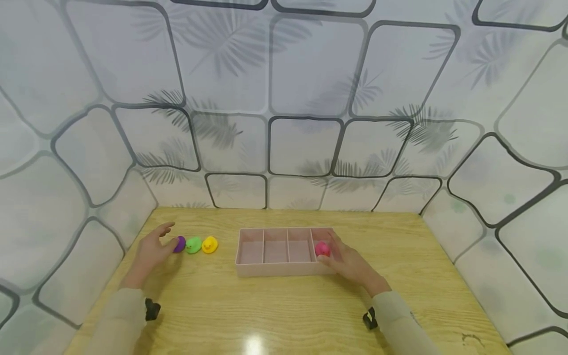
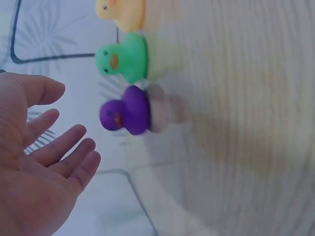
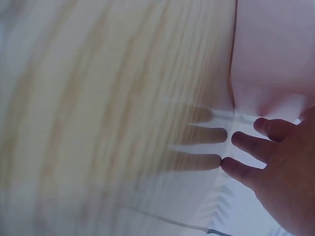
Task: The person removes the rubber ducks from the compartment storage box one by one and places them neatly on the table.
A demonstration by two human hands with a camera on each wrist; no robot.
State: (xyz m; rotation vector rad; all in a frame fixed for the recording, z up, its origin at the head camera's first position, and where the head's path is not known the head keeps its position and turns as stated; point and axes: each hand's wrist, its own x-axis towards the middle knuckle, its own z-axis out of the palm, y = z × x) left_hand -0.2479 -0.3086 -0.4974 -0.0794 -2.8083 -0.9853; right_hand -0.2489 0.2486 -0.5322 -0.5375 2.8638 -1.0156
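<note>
My left hand [image 1: 153,249] is beside a purple rubber duck [image 2: 127,112] at the left; in the left wrist view its relaxed fingers [image 2: 66,152] lie apart from the duck. A green rubber duck [image 1: 194,245] and a yellow one [image 1: 210,244] stand in a row to the right of the purple one. At the pink divided box [image 1: 284,269], my right hand [image 1: 348,261] reaches over the right end. A pink rubber duck [image 1: 322,249] sits in the rightmost compartment, between the spread thumb and index finger. The right wrist view shows the other fingers [image 3: 253,147] loosely extended; the duck is hidden there.
The box's other compartments lie left of the pink duck, split by thin dividers [image 1: 264,245]. Patterned walls [image 1: 306,148] close in the wooden table [image 1: 266,305] at the back and both sides.
</note>
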